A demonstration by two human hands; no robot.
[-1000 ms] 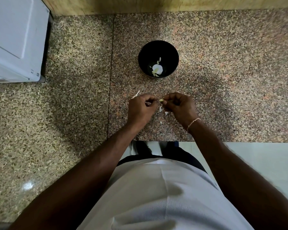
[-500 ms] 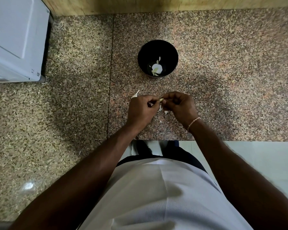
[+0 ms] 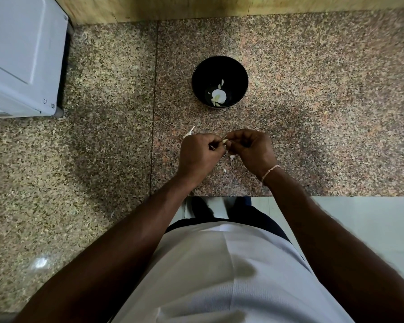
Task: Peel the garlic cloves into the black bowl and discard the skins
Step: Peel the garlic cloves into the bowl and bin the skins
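The worktop [image 3: 313, 89] is speckled granite, pinkish-brown around the bowl [image 3: 197, 73] and greyer-tan left of the dark seam that runs past it. The bowl is black, with white and pale yellow-green garlic [image 3: 219, 95] inside. Far left of the bowl stands a pale grey-white appliance [image 3: 21, 54]. Behind the bowl runs a yellowish wood-grain strip [image 3: 196, 7]. Nearer than the bowl, the wristband [image 3: 269, 171] is pale pink, the shirt [image 3: 219, 276] white, the floor [image 3: 359, 217] pale green-white.
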